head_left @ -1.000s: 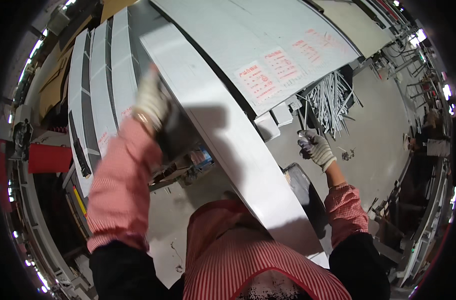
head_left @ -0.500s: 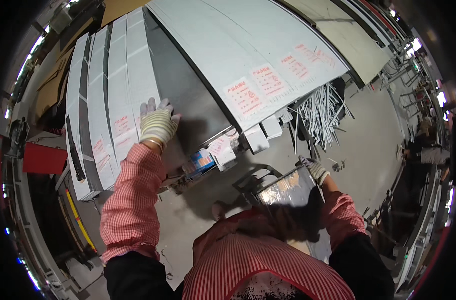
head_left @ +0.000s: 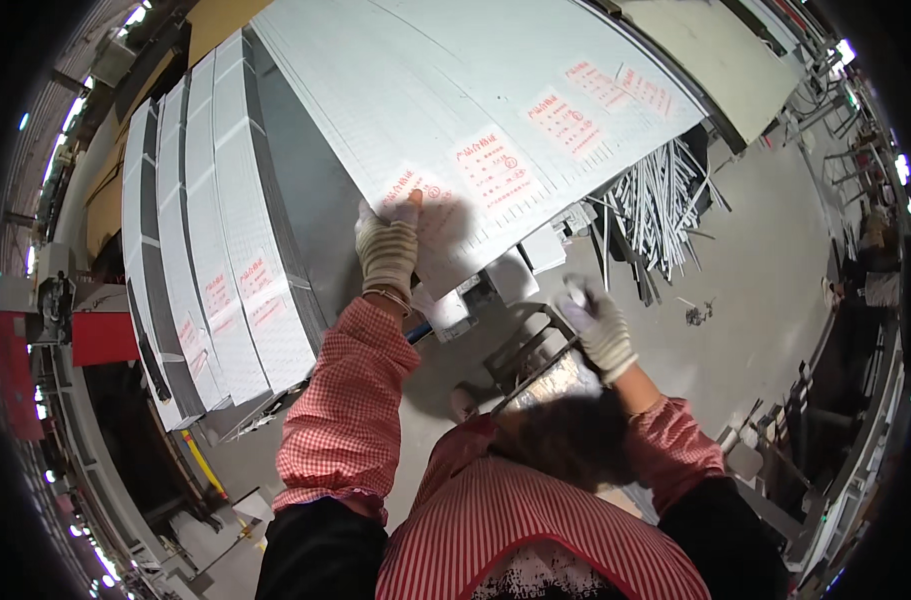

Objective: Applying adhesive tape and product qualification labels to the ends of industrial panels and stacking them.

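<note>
My left hand [head_left: 386, 250], in a white knitted glove, is closed on the near left edge of a white panel [head_left: 305, 80]. The thumb lies on top, beside a label with red print; the other fingers are partly hidden at the edge. This panel lies at the left of a broad layer of similar white panels [head_left: 535, 200]. My right hand [head_left: 597, 325], gloved too, is raised over a dark, shiny-topped surface [head_left: 560, 385] close to my body. Its fingers are smeared by motion, and I cannot tell whether they hold anything.
Several narrow white stacks [head_left: 235, 200] stand at left, beyond a grey surface [head_left: 300, 150]. A bundle of thin pale strips [head_left: 660, 205] sits under the panels' right corner. A beige board [head_left: 715, 60] lies far right. Red boxes [head_left: 105, 338] stand at left.
My left hand has moved right from the narrow stack to the white panel and closed on its edge. My right hand has lifted off the dark surface's edge and moved left and up.
</note>
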The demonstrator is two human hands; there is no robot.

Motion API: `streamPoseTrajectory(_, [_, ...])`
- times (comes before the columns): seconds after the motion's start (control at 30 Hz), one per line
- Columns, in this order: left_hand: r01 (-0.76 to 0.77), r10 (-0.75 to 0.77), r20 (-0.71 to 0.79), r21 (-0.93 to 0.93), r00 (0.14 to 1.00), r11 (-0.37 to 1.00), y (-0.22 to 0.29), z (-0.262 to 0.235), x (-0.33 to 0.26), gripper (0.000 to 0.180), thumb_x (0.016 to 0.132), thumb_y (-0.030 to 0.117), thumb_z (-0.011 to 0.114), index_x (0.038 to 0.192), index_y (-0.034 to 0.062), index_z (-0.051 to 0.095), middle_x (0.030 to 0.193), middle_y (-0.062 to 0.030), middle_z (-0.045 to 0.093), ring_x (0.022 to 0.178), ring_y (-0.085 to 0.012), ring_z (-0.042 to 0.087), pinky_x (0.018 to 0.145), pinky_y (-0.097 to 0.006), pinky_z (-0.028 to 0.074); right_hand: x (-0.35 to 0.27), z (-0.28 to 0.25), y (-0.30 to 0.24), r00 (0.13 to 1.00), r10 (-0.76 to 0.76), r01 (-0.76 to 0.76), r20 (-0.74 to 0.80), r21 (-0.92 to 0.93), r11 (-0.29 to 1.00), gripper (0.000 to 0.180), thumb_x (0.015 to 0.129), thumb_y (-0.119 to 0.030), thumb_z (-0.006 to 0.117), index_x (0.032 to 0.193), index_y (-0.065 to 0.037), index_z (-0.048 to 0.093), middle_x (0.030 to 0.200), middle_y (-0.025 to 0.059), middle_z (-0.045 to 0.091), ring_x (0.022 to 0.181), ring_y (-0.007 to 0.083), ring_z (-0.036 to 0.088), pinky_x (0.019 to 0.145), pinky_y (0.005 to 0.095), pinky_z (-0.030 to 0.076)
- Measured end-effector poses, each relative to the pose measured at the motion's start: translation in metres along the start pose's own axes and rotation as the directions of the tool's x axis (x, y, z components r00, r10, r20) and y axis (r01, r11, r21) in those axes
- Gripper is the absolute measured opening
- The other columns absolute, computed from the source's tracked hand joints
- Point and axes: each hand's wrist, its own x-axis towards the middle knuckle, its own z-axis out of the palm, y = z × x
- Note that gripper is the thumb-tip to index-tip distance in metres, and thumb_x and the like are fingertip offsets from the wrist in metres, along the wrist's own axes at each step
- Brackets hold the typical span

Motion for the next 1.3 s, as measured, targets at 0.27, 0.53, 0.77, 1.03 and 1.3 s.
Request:
streamPoseTrajectory(0.27, [0.023,-0.02,0.026,-0.12,0.999,0.993,0.02,0.011,-0.015,0.069,0.079,0.032,0.08,0.128,-0.0074,0.05,0.113,-0.0189,0.065,0.101,-0.0253,0.063,0.092,-0.035,0.05,0.065,0.1,-0.011,0.914,0.361,-0.384,0.183,0.675,0.63,0.064,0.082,-0.039,0.08,0.127,-0.005,0.051,0.101,0.0033,0.062,0.079,0.0143,0.062,0.064,0.0262,0.053])
streamPoseTrajectory(0.53, [-0.142,0.142,-0.007,-0.137,0.99,0.98,-0.029,-0.001,-0.028,0.064,0.082,0.026,0.077,0.13,-0.0047,0.048,0.112,-0.02,0.064,0.099,-0.0277,0.063,0.092,-0.036,0.05,0.019,0.103,-0.032,0.906,0.393,-0.394,0.157,0.653,0.647,0.05,0.076,-0.046,0.083,0.093,-0.008,0.057,0.057,0.0032,0.053,0.036,0.0154,0.046,0.035,0.0304,0.042])
streamPoseTrajectory(0.77, [0.087,-0.087,-0.016,0.018,0.996,0.996,0.012,0.02,-0.078,0.088,0.078,0.038,0.079,0.143,-0.0035,0.037,0.127,-0.0268,0.053,0.111,-0.039,0.058,0.097,-0.043,0.048,0.031,0.032,-0.071,0.981,0.058,0.046,0.184,-0.517,0.855,0.053,0.094,-0.048,0.062,0.116,0.0,0.061,0.08,0.01,0.064,0.066,0.0176,0.059,0.06,0.0317,0.047])
streamPoseTrajectory(1.03, [0.098,-0.096,-0.049,0.032,0.994,0.995,0.013,0.026,-0.169,0.098,0.069,0.037,0.086,0.143,-0.0009,0.034,0.133,-0.0253,0.046,0.117,-0.0408,0.051,0.103,-0.046,0.044,-0.034,-0.03,-0.058,0.9,0.003,0.141,0.436,-0.298,0.944,0.055,0.089,-0.038,0.072,0.124,0.0,0.052,0.1,0.0153,0.062,0.095,0.0243,0.064,0.08,0.0323,0.05])
streamPoseTrajectory(1.3, [-0.415,0.447,0.227,-0.178,0.865,0.892,0.08,-0.06,-0.199,0.031,0.077,0.005,0.078,0.103,0.003,0.06,0.084,-0.0021,0.062,0.076,-0.0112,0.056,0.071,-0.026,0.047,0.006,0.032,-0.207,0.191,0.035,0.455,0.981,-0.121,0.882,0.109,0.077,-0.056,0.077,0.154,-0.002,0.023,0.121,0.0165,0.063,0.079,0.0141,0.064,0.073,0.0265,0.052])
